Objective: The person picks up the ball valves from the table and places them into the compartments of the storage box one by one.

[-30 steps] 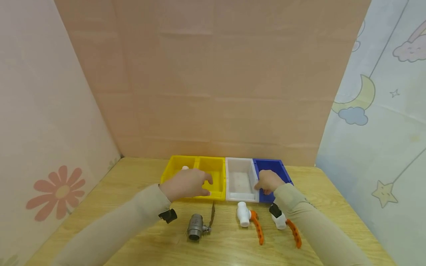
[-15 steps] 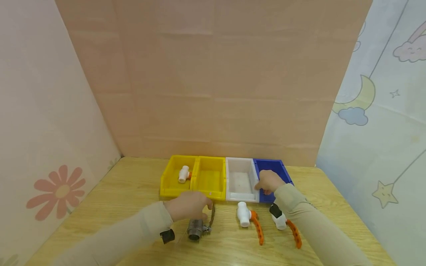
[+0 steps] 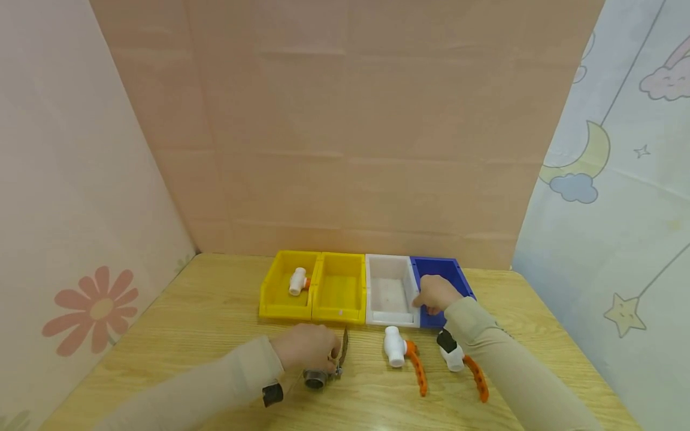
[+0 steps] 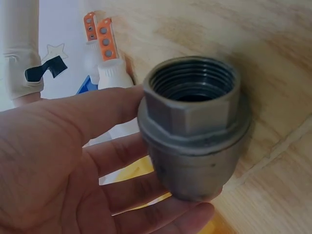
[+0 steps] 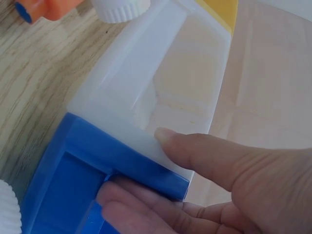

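Head view: metal valve (image 3: 315,380) is in front of the bins, on or just above the table (image 3: 215,299); can't tell if it's lifted. L hand (image 3: 307,348) has thumb + fingers wrapped round its body; L wrist view has the threaded end facing the cam. To its R, on the table: middle white valve (image 3: 395,348) & right white valve (image 3: 454,360), both orange-handled, no hand gripping either; the latter's partly hidden by a black strap (image 3: 446,341). R hand (image 3: 438,293) pinches the adjoining walls of white bin (image 3: 392,319) and blue bin (image 3: 431,321), thumb on white side, fingers inside blue. Farther L, a binned valve (image 3: 297,282) lies in left yellow bin (image 3: 286,312), beside second yellow bin (image 3: 338,316). Progress est.: 1 of 4 visible valves binned, 3 left; metal one's in hand, not yet placed.
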`<state>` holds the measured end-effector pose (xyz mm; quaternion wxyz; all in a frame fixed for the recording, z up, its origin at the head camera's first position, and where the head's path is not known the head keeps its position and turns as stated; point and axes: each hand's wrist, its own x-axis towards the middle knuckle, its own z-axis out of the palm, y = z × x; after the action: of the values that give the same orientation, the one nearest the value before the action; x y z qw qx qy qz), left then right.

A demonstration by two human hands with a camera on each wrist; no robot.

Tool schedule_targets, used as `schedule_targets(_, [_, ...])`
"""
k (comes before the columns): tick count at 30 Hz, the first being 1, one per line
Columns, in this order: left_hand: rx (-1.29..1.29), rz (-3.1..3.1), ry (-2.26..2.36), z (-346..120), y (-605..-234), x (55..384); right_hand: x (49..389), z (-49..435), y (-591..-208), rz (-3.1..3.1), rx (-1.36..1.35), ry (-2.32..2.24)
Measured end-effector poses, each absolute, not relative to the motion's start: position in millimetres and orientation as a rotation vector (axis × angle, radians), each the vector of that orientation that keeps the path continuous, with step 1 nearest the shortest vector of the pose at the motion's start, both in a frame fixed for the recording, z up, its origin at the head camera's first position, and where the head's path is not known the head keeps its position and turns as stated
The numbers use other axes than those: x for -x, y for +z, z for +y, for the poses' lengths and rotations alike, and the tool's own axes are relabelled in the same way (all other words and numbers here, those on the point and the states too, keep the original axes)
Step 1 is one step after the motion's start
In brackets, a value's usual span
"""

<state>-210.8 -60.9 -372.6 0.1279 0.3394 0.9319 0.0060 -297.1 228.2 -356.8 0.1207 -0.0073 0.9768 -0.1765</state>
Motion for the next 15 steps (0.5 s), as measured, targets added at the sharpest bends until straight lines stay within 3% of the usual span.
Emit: schedule_targets(15, [-0.948,2.757,0.06,-54,-386,203,295,228,-355,2.852,0.065,-0.545])
